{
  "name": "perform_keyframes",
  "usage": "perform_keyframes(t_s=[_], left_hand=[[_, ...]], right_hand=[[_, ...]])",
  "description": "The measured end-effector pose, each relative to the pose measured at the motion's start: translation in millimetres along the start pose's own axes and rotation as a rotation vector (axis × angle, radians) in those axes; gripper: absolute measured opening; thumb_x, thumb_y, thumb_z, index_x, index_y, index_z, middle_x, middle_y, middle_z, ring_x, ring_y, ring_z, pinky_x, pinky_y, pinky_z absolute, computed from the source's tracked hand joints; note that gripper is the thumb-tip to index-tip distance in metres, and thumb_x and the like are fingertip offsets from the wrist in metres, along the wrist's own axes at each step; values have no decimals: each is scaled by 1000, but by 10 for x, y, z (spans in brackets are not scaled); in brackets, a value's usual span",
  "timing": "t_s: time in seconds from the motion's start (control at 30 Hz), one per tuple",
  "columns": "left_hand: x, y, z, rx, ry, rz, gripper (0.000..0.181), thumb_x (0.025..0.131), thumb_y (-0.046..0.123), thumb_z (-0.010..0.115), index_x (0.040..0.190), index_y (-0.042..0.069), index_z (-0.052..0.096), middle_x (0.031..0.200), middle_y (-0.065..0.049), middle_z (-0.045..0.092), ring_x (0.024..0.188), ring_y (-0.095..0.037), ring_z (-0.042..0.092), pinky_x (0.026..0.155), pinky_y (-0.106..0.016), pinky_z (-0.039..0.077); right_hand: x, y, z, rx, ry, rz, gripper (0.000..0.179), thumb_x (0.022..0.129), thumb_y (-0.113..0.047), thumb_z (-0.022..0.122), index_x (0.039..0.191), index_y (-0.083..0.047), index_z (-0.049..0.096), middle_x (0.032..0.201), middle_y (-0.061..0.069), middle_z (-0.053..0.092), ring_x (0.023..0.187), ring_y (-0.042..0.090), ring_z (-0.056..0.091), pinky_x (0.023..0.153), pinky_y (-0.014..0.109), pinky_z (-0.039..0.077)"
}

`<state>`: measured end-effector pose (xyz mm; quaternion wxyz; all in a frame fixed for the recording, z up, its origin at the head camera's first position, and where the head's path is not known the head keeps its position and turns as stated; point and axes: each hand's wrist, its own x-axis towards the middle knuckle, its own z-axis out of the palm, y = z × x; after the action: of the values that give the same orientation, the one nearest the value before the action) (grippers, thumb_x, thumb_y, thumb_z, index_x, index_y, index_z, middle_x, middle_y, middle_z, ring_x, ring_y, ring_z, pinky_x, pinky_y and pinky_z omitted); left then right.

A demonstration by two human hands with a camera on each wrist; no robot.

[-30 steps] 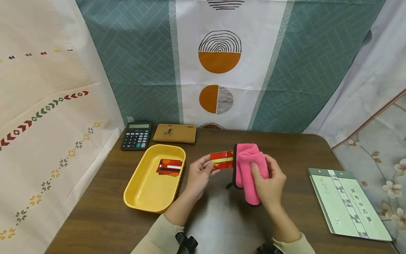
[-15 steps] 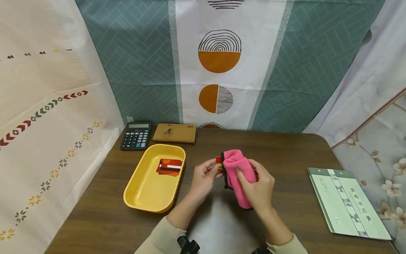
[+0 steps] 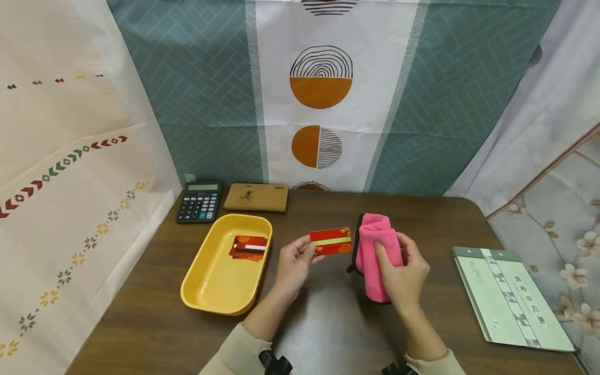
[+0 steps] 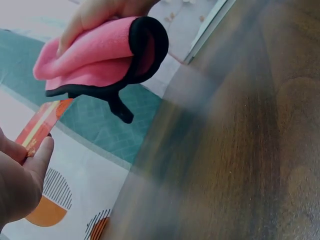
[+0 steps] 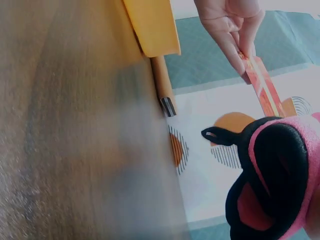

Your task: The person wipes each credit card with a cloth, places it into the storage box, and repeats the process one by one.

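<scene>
Between thumb and fingers, my left hand (image 3: 294,263) pinches a red card (image 3: 330,241) with a yellow stripe by its left end, held above the table. To its right, my right hand (image 3: 404,271) grips a folded pink cloth (image 3: 377,255) with black edging, thumb pressing on the front. A small gap separates card and cloth in the head view. In the right wrist view, the cloth's black edge (image 5: 245,150) and hanging loop (image 5: 220,135) show. Several red cards (image 3: 249,247) lie in the yellow tray (image 3: 215,291) left of my left hand.
A calculator (image 3: 199,202) and a tan wallet (image 3: 256,198) lie at the back left of the wooden table (image 3: 328,333). A pale green notebook (image 3: 511,299) lies at the right edge. Patterned cloths (image 3: 211,94) hang behind the table.
The pink cloth slid left along the card until it covered most of it, then moved back right, off the card's end. The card stays pinched in my left hand.
</scene>
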<state>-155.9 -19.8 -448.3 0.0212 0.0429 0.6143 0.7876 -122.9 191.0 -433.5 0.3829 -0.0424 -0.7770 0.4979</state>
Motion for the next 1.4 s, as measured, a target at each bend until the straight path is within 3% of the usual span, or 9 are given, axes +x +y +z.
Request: perform_keyframes(t_s=[0.2, 0.3, 0.63, 0.83, 0.93, 1.03, 1.13, 1.27, 1.4], left_hand=[[-10, -35, -11, -10, 6, 6, 31, 101, -6, 53, 130, -15, 57, 123, -28, 65, 106, -30, 69, 93, -50, 55], [-15, -49, -20, -8, 13, 2, 30, 101, -6, 53, 130, -15, 58, 122, -28, 66, 107, -29, 68, 93, -50, 55], [-29, -41, -6, -3, -5, -8, 32, 101, -6, 54, 132, -15, 56, 123, -29, 64, 106, -29, 69, 92, -48, 55], [-54, -53, 65, 36, -58, 39, 32, 100, -8, 48, 130, -11, 59, 113, -25, 69, 93, -13, 68, 84, -28, 60], [-76, -40, 94, 51, -54, 55, 35, 98, -9, 47, 129, -9, 62, 110, -22, 71, 88, -11, 68, 79, -24, 59], [-86, -3, 100, 28, -36, 52, 31, 100, -8, 49, 128, -11, 61, 113, -24, 70, 91, -14, 69, 81, -27, 60], [-87, 59, 87, -4, -33, 55, 31, 101, -7, 52, 131, -12, 59, 121, -27, 67, 101, -24, 71, 87, -37, 60], [-90, 95, 55, -26, -46, 71, 32, 100, -9, 54, 131, -14, 58, 123, -30, 65, 106, -39, 69, 88, -45, 58], [-80, 66, 28, -29, -50, 76, 32, 100, -10, 53, 130, -16, 56, 123, -32, 64, 106, -38, 69, 87, -45, 58]], right_hand=[[-57, -317, -6, 74, -60, -27, 37, 80, 6, 79, 115, 10, 66, 92, 25, 70, 71, -4, 57, 63, 9, 50], [-74, -372, 1, 97, -91, -44, 37, 79, 8, 78, 114, 10, 66, 91, 25, 69, 70, -2, 58, 62, 10, 51], [-126, -391, 58, 157, -220, -102, 39, 76, 13, 78, 113, 10, 65, 93, 22, 70, 72, 4, 60, 63, 13, 54], [-261, -275, 264, 165, -303, -163, 45, 74, 7, 85, 115, -2, 70, 98, 11, 73, 73, 11, 63, 63, 16, 55], [-291, -207, 351, 107, -274, -238, 46, 73, -4, 90, 115, -7, 72, 100, 7, 74, 75, 16, 65, 64, 19, 56], [-253, -177, 359, 3, -168, -313, 45, 71, -10, 93, 111, -5, 73, 98, 8, 74, 74, 20, 67, 64, 22, 56], [-163, -133, 301, -74, -99, -294, 45, 71, -12, 92, 110, -2, 72, 94, 11, 74, 70, 22, 67, 64, 15, 53], [-53, -62, 238, -120, -85, -232, 43, 74, -12, 90, 111, 1, 71, 89, 13, 73, 67, 21, 65, 65, 6, 47], [4, -5, 212, -147, -67, -209, 41, 75, -12, 89, 110, 1, 72, 85, 14, 72, 66, 22, 63, 62, 11, 47]])
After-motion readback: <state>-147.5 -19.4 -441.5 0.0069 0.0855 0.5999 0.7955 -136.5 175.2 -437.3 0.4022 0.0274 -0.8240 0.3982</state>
